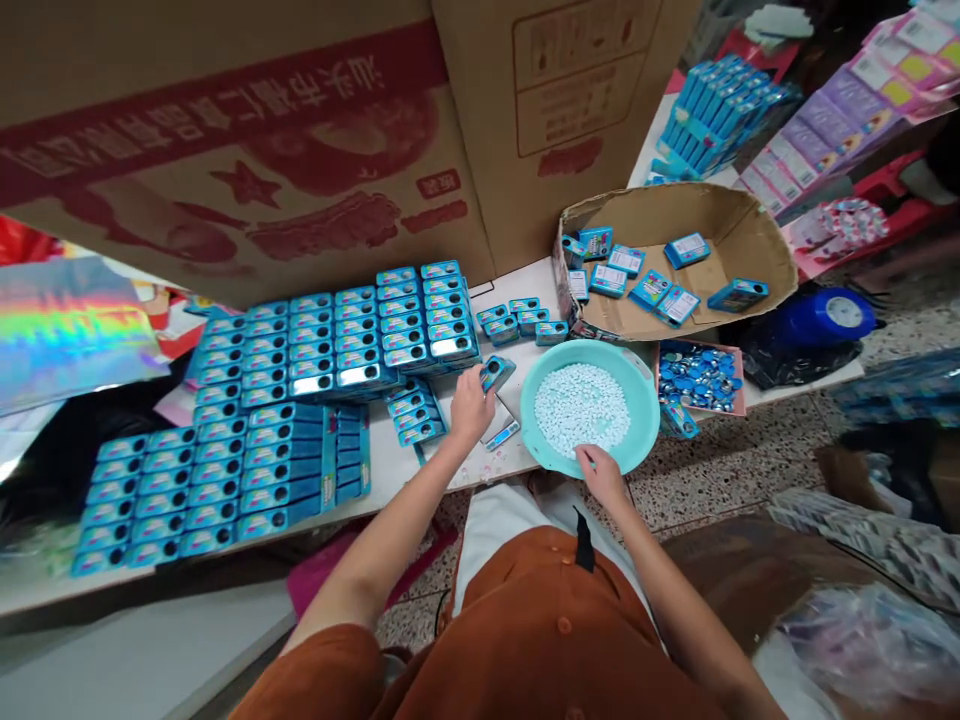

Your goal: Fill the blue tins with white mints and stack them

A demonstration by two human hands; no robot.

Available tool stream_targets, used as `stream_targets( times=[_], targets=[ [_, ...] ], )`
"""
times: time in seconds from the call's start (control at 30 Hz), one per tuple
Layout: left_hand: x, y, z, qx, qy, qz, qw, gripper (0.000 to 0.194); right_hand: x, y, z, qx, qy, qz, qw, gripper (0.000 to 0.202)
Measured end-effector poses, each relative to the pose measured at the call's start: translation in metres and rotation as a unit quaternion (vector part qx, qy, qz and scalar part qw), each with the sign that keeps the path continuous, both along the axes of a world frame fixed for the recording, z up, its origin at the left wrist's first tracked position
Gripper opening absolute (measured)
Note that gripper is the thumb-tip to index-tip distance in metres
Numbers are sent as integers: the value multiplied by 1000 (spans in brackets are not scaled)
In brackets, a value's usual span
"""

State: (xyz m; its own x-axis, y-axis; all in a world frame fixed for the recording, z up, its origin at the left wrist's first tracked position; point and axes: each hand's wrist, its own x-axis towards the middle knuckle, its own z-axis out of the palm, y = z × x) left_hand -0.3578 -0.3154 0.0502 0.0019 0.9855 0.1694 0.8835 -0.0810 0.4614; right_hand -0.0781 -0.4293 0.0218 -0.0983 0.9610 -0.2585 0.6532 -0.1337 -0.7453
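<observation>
My left hand (471, 408) is closed on a small blue box (496, 373) with a dark round spot on its end, held just above the table. Beneath that hand, another blue-and-white case (502, 435) lies near the table's front edge. My right hand (602, 477) reaches over the near rim of a turquoise basin (649, 425). Its fingers are pinched together at the edge of the small white pellets (581, 405) inside; whatever they hold is too small to make out. Left of my left hand, several similar boxes (416, 412) stand in a short stack.
Rows of stacked blue boxes (300, 345) fill the table's left side before a large carton (480, 140). A cut-down cardboard box (720, 215) with loose blue boxes stands behind the basin. Right of it, a pink tray (736, 402) holds blue and silver round pieces.
</observation>
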Motion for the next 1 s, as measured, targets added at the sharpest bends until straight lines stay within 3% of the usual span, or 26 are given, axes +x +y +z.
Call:
stream_targets(
  times=[0.1,0.2,0.33,0.43,0.53,0.63,0.8,1.0],
  targets=[
    [-11,-42,-4,-44,-27,51,997,52,2,8,0,-4,-8,11,1000,37],
    [-18,-63,-20,-90,-38,57,994,46,6,15,2,-4,-18,22,1000,37],
    [-19,-69,-43,-107,-48,58,991,41,10,20,4,-8,-27,24,999,37],
    [-17,-65,-52,-123,-43,64,989,44,13,19,4,-7,-29,23,999,38],
    [-19,-65,-50,-113,-32,71,991,62,15,16,3,-12,-27,29,999,39],
    [-25,-81,-40,-71,-21,87,993,86,17,14,1,-18,-29,21,999,39],
    [-35,-146,-26,-63,-12,97,993,85,19,14,0,-25,-25,8,999,40],
    [-26,-215,-33,-133,-1,108,985,77,19,17,-1,-40,-38,28,998,40]
  ],
)
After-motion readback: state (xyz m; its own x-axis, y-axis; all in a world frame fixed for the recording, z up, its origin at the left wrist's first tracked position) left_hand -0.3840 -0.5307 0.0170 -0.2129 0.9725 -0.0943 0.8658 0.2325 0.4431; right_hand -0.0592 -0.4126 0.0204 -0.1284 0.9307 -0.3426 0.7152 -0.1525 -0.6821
